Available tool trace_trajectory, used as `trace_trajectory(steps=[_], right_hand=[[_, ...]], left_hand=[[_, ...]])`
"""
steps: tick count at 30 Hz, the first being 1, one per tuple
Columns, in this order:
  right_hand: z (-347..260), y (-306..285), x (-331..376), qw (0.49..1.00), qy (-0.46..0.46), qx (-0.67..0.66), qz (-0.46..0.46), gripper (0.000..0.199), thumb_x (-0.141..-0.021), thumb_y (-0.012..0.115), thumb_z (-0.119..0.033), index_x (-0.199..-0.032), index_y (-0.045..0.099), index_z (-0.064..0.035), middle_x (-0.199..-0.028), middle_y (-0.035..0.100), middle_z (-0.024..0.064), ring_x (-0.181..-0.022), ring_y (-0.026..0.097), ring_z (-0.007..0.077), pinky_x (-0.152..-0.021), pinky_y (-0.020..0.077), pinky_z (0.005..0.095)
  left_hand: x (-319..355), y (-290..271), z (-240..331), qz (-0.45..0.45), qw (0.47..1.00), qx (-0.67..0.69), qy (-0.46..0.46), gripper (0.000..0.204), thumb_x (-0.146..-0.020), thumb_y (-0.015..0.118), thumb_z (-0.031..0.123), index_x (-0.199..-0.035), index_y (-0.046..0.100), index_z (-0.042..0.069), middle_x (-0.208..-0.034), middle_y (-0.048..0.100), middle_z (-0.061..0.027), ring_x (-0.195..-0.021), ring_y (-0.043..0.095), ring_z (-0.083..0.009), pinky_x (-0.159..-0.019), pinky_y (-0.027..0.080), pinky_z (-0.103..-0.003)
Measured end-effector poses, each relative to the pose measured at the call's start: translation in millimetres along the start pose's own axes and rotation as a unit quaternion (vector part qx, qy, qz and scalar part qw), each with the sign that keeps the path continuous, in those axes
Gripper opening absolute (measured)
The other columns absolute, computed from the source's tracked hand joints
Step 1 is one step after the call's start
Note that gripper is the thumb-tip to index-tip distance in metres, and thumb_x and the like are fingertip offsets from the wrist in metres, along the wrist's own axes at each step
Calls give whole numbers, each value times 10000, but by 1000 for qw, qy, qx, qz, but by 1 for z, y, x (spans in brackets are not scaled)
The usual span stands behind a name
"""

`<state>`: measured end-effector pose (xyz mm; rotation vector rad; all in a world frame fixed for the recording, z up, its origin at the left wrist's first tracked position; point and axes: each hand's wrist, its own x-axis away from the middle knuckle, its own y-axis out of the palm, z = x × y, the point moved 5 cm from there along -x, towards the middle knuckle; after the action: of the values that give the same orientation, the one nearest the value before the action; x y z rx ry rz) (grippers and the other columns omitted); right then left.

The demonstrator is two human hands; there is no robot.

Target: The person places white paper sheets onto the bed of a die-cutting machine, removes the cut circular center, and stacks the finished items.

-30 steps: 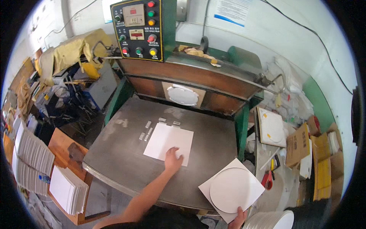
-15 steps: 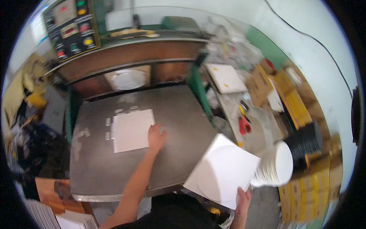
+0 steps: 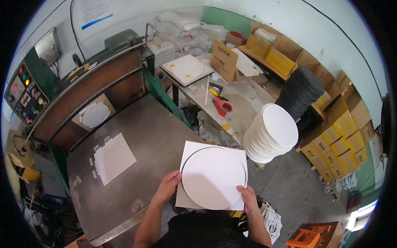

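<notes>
Both hands grasped one square white board (image 3: 182, 200): left hand (image 3: 167, 187) pinched its left edge, right hand (image 3: 248, 197) held the lower right part, thumb laid on the face. Board was held above and in front of the press table's near right corner, face up, tilted a little. Round disc (image 3: 213, 177) sat inside it, bounded by a dark cut line, gap widest at upper left; whether any of it still clung, could not tell.

Change noted: half a second earlier the left hand was at the right edge of the white sheet (image 3: 115, 159) on the press table (image 3: 153, 132). It had since come across to the board, and the view had swung right. My reading: sheet was left placed, and the work had passed to the cut board, now with a two-handed hold.

Sheet lay flat, unheld, somewhat nearer the table's far edge; small pale blocks (image 3: 91, 161) lined its far and left edges.

Farther right: white disc stack (image 3: 269, 132) leaned by the side bench's near corner. On the bench (image 3: 244, 97), a red-handled tool (image 3: 223, 108) near the left edge; behind the white stack, black discs (image 3: 300, 93). Pale offcuts (image 3: 271, 223) lay on the floor beside the right forearm.
</notes>
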<state>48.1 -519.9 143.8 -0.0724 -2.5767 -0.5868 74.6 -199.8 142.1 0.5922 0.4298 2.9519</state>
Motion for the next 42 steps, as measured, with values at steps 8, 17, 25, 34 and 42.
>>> trace_trajectory(steps=[8, 17, 25, 34, 42], right_hand=[[34, -110, -25, 996, 70, -53, -11, 314, -895, 626, -148, -1171, 599, 0, -1047, 677, 91, -926, 654, 199, -840, 511, 331], [-34, -321, 23, 986, -75, 48, 138, 285, -929, 574, -176, -1156, 606, -7, -769, 661, 68, -690, 605, 117, -621, 463, 233], [-64, -479, 137, 685, -72, 521, 504, 198, -873, 580, -198, -918, 602, -6, -726, 653, 193, -687, 657, 354, -621, 517, 459], [154, -552, 134, 605, 254, 556, 510, 736, -720, 730, -397, -1268, 492, 33, -1075, 645, 171, -971, 648, 327, -813, 528, 450], [215, -467, -60, 808, 10, 569, 152, 287, -835, 631, -243, -1002, 680, -15, -989, 695, 157, -922, 663, 306, -788, 523, 368]], left_hand=[[0, 99, -10, 21, 996, 22, -87, 373, -971, 533, 246, -1266, 504, 20, -1065, 633, -99, -915, 640, -190, -782, 539, -356], [-63, 187, 24, -11, 999, 9, 36, 368, -918, 579, 135, -1270, 543, 33, -1025, 649, -25, -863, 618, -137, -764, 499, -263], [-173, 355, 79, -96, 982, 113, 116, 444, -989, 475, 126, -1410, 368, 33, -1243, 586, -106, -1058, 623, -239, -850, 527, -395], [-231, 384, 44, -82, 994, 67, 22, 419, -978, 498, 166, -1334, 394, -28, -1237, 551, -194, -1044, 633, -308, -884, 549, -448], [-214, 373, 75, -149, 988, -26, 19, 453, -975, 518, 219, -1307, 420, -73, -1188, 581, -202, -1051, 624, -303, -884, 547, -390]])
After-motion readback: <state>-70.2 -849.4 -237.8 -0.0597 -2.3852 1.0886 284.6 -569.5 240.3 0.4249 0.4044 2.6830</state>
